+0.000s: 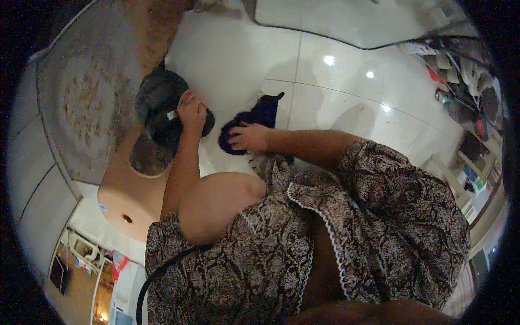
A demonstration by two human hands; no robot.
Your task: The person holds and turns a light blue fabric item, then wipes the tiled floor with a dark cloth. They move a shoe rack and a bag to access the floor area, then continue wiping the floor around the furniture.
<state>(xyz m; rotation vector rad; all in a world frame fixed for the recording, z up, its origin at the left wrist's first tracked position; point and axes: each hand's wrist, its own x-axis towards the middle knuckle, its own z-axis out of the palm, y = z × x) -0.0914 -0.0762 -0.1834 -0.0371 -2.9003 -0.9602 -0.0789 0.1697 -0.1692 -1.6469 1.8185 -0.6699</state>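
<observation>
My left hand (191,113) is curled around a black fabric item (160,101) with a small white tag. Its rounded bulk hangs to the left of my fingers, and its exact kind is unclear. To the right, my right hand (251,137) has its fingers spread over a dark navy soft item (264,111). A short loop or strap sticks out at that item's upper right end. The two items are apart from each other, with pale floor showing between them. My bent knee (256,187) is just below my right hand.
A peach-coloured plastic stool (130,193) with a hole stands at left, beside a grey patterned mat (87,105). Glossy tiles (337,97) cover the floor. A rack with shoes (459,73) stands far right. A blurred patch hides the area beyond my hands.
</observation>
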